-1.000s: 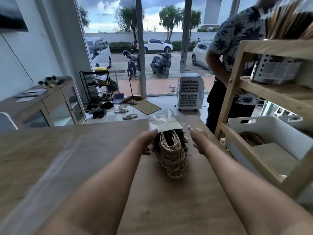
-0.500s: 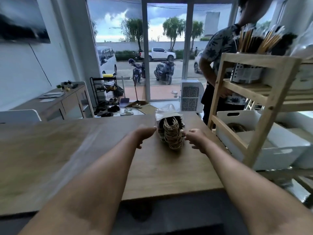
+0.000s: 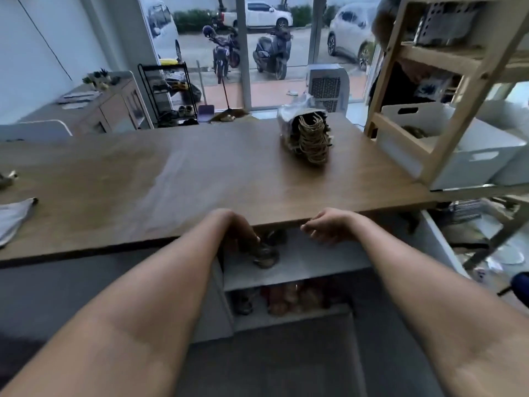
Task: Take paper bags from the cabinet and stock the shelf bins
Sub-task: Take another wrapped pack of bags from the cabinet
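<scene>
A bundle of paper bags [image 3: 310,138] with twine handles, partly in clear wrap, lies alone on the wooden table [image 3: 200,179], far right of centre. Both my hands are down at the table's near edge, over the open cabinet [image 3: 300,272] below it. My left hand [image 3: 237,232] bends down into the upper compartment, fingers at a dark bundle [image 3: 264,255]; the frame does not show whether it grips it. My right hand [image 3: 326,227] hovers just under the edge, fingers loosely curled and holding nothing. More bundles [image 3: 292,296] sit on the lower cabinet shelf.
A wooden shelf unit [image 3: 463,90] stands at the table's right end with white bins [image 3: 469,156] on its lower level. A person [image 3: 400,81] stands behind it. A grey cloth [image 3: 14,216] lies at the table's left edge.
Both hands have let go of the bag bundle and drawn back to the table's near edge. My view has tilted down onto the open cabinet, and the left hand has dropped into it.
</scene>
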Tool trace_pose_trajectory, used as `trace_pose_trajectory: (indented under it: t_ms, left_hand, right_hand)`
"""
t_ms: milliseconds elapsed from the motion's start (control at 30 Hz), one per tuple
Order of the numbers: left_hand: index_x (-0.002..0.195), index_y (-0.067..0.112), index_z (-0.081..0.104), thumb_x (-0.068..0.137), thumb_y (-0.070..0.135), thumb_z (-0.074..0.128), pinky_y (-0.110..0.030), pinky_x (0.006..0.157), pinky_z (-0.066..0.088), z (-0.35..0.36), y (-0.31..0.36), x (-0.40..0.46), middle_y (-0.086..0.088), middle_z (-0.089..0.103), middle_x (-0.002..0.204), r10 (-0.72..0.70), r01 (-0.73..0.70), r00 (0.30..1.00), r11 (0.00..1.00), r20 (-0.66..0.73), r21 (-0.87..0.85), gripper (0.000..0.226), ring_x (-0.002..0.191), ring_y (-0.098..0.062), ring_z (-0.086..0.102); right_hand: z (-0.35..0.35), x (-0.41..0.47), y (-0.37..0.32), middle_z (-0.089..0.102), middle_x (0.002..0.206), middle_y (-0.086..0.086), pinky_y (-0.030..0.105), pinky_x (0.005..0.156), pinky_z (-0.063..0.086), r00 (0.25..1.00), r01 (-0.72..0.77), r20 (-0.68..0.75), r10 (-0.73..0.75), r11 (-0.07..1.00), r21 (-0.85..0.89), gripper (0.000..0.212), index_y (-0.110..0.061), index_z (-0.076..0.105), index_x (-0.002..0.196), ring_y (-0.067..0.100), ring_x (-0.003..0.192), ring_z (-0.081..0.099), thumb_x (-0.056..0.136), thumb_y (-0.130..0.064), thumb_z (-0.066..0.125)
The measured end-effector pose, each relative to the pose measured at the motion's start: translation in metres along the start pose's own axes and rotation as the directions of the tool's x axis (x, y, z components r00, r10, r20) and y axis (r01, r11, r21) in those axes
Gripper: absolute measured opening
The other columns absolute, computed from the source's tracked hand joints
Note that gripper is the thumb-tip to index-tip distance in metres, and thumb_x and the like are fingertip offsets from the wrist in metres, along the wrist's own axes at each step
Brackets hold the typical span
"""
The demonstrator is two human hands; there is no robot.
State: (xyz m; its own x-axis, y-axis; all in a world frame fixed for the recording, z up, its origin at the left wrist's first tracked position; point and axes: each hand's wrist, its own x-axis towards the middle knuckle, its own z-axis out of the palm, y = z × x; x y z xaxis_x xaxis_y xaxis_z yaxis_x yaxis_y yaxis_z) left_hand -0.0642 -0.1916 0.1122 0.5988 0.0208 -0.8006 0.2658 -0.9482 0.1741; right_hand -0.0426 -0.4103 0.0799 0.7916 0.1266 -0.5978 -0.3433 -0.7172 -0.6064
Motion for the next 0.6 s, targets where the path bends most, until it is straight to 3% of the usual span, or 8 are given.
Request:
trace_pose_trajectory:
  t_ms: [167, 267, 367, 433, 467, 533, 600]
  left_hand:
    - [0.135, 0.007, 0.047, 0.094, 0.046, 0.048, -0.027, 0.059, 0.050, 0.050, -0.035, 0.043, -0.011, 0.057, 0.132, 0.003, -0.006, 0.995, 0.999, -0.100, -0.032, 0.057, 0.109, -0.027, 0.062]
    - [0.140, 0.007, 0.039, 0.097, 0.044, 0.043, -0.031, 0.073, 0.049, 0.075, -0.049, 0.083, -0.012, 0.050, 0.139, -0.021, 0.005, 0.991, 0.993, -0.134, -0.121, 0.057, 0.117, -0.028, 0.057]
    - [0.148, 0.009, 0.028, 0.097, 0.048, 0.038, -0.033, 0.098, 0.042, 0.107, -0.064, 0.127, -0.012, 0.035, 0.151, -0.058, 0.018, 0.984, 0.973, -0.168, -0.229, 0.065, 0.133, -0.030, 0.043]
    - [0.148, 0.008, 0.030, 0.098, 0.048, 0.035, -0.028, 0.104, 0.036, 0.146, -0.077, 0.204, -0.013, 0.032, 0.154, -0.078, 0.023, 0.978, 0.962, -0.193, -0.272, 0.064, 0.136, -0.029, 0.038]
    - [0.145, 0.008, 0.036, 0.099, 0.047, 0.033, -0.027, 0.103, 0.036, 0.142, -0.079, 0.206, -0.013, 0.035, 0.152, -0.082, 0.008, 0.960, 0.964, -0.268, -0.267, 0.061, 0.135, -0.030, 0.040]
    - [0.135, 0.006, 0.050, 0.099, 0.041, 0.036, -0.027, 0.096, 0.038, 0.143, -0.083, 0.229, -0.017, 0.047, 0.143, -0.066, -0.096, 0.913, 0.925, -0.403, -0.368, 0.052, 0.128, -0.031, 0.047]
    - [0.123, 0.000, 0.058, 0.099, 0.033, 0.038, -0.028, 0.085, 0.039, 0.126, -0.079, 0.231, -0.022, 0.056, 0.132, -0.060, -0.203, 0.865, 0.866, -0.498, -0.457, 0.046, 0.120, -0.034, 0.053]
  right_hand:
    - [0.054, 0.023, 0.039, 0.064, 0.102, 0.009, 0.031, 0.062, 0.049, 0.993, -0.110, 0.029, 0.112, 0.993, -0.048, 0.042, -0.007, 0.055, 0.121, 0.020, 0.071, 0.058, 0.091, -0.037, 0.058]
    - [0.078, 0.053, 0.061, 0.061, 0.123, 0.010, 0.035, 0.083, 0.052, 0.992, -0.127, 0.011, 0.127, 0.991, -0.033, 0.052, -0.009, 0.050, 0.131, 0.023, 0.098, 0.062, 0.091, -0.041, 0.057]
    - [0.106, 0.080, 0.090, 0.054, 0.137, 0.011, 0.040, 0.106, 0.043, 0.989, -0.144, -0.003, 0.144, 0.988, -0.046, 0.058, -0.011, 0.048, 0.137, 0.029, 0.121, 0.054, 0.091, -0.046, 0.053]
    - [0.147, 0.142, 0.138, 0.056, 0.134, 0.013, 0.033, 0.102, 0.042, 0.984, -0.169, 0.046, 0.171, 0.984, -0.049, 0.057, -0.007, 0.051, 0.134, 0.030, 0.120, 0.055, 0.093, -0.047, 0.049]
    - [0.146, 0.143, 0.140, 0.058, 0.130, 0.013, 0.028, 0.095, 0.042, 0.989, -0.141, 0.033, 0.144, 0.986, -0.084, 0.056, -0.005, 0.056, 0.128, 0.029, 0.115, 0.056, 0.094, -0.048, 0.047]
    - [0.153, 0.163, 0.150, 0.062, 0.111, 0.016, 0.026, 0.083, 0.038, 0.997, -0.080, -0.014, 0.079, 0.994, -0.078, 0.052, -0.003, 0.065, 0.103, 0.026, 0.098, 0.057, 0.094, -0.050, 0.044]
    - [0.143, 0.171, 0.142, 0.058, 0.089, 0.011, 0.026, 0.078, 0.035, 0.993, -0.030, -0.111, 0.028, 0.999, -0.020, 0.054, -0.005, 0.063, 0.082, 0.023, 0.081, 0.054, 0.093, -0.054, 0.043]
